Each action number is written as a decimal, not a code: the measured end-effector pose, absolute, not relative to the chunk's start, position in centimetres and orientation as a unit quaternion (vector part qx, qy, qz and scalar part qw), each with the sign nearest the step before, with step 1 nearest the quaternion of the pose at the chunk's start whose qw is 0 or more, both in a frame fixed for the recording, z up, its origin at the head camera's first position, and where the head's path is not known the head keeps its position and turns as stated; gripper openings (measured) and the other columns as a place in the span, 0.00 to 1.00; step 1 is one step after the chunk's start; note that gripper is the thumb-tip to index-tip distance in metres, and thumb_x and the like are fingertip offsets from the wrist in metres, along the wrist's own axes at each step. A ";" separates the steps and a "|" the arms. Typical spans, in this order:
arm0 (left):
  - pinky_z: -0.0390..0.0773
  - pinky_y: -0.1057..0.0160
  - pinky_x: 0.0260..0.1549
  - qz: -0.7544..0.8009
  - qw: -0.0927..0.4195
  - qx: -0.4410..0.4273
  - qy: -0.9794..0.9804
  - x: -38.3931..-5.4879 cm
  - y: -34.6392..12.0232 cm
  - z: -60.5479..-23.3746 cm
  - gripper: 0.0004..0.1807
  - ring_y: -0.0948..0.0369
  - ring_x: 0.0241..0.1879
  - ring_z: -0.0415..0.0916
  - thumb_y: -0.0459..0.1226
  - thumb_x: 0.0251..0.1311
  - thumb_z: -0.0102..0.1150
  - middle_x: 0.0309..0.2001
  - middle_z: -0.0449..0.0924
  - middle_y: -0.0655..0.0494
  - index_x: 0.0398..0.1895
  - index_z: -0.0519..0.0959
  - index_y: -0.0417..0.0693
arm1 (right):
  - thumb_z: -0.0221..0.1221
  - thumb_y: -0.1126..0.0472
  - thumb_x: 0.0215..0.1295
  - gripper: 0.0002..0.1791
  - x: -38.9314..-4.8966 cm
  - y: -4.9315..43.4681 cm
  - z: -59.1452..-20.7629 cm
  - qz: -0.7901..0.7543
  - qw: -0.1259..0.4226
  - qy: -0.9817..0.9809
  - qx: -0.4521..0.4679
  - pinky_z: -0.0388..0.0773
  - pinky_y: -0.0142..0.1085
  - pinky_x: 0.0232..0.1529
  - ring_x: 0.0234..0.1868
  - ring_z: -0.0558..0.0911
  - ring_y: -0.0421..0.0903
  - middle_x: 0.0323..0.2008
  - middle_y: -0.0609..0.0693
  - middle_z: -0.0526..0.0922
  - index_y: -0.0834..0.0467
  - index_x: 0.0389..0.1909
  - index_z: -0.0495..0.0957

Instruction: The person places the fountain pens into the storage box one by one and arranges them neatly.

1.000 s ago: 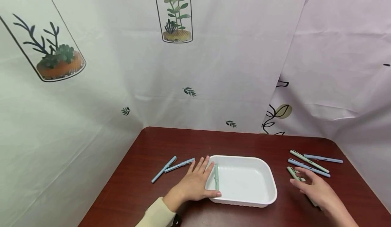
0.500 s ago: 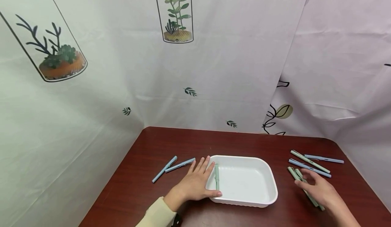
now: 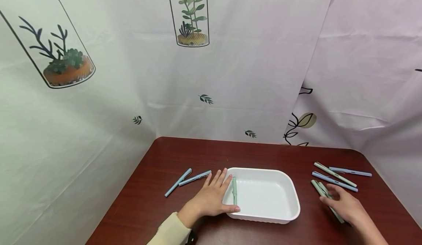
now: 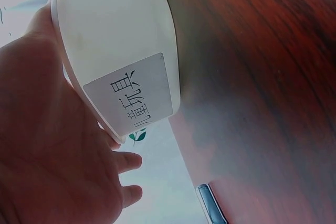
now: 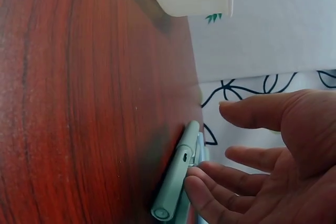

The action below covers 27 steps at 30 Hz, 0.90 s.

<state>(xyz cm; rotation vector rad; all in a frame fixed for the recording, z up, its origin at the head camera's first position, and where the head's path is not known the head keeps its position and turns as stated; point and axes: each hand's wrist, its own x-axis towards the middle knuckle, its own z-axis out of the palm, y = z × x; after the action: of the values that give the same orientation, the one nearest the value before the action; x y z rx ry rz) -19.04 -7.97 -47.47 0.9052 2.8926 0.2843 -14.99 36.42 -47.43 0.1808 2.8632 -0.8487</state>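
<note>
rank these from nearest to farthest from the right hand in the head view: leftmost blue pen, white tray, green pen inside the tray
1. White tray, left of the right hand
2. Green pen, at the tray's left side
3. Leftmost blue pen, left of the tray

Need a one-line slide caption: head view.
Left hand rests on the edge of a white tray; right hand at two green pens.

Creased white plant-print cloth walls, dark red round-cornered wooden table
</note>
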 end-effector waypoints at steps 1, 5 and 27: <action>0.47 0.38 0.74 0.095 0.049 0.297 0.949 -19.1 -8.0 -47.4 0.59 0.46 0.80 0.42 0.75 0.57 0.50 0.82 0.40 0.47 0.82 0.49 0.50 | 0.61 0.44 0.70 0.41 -15.1 36.4 -47.5 -0.278 0.071 0.956 0.057 0.71 0.64 0.51 0.59 0.72 0.76 0.58 0.74 0.76 0.74 0.66 0.63; 0.47 0.38 0.74 0.098 0.051 0.295 0.949 -19.1 -7.9 -47.3 0.59 0.46 0.80 0.42 0.75 0.57 0.50 0.82 0.40 0.46 0.82 0.50 0.49 | 0.63 0.50 0.69 0.36 -15.5 36.4 -47.8 -0.264 0.058 0.962 0.042 0.72 0.63 0.50 0.56 0.74 0.75 0.54 0.73 0.79 0.75 0.63 0.66; 0.48 0.38 0.74 0.103 0.055 0.291 0.949 -18.9 -7.9 -47.5 0.59 0.47 0.80 0.42 0.74 0.57 0.52 0.83 0.38 0.50 0.82 0.49 0.50 | 0.63 0.57 0.60 0.25 -16.7 34.2 -48.1 -0.202 0.085 0.972 0.082 0.77 0.55 0.36 0.36 0.80 0.60 0.39 0.69 0.80 0.71 0.52 0.76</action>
<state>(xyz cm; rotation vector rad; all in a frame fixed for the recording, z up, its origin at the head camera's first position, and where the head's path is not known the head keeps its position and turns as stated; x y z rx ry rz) -18.90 -7.87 -47.52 0.8848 2.8817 0.3124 -16.67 34.20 -48.12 0.2438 2.8985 -0.6035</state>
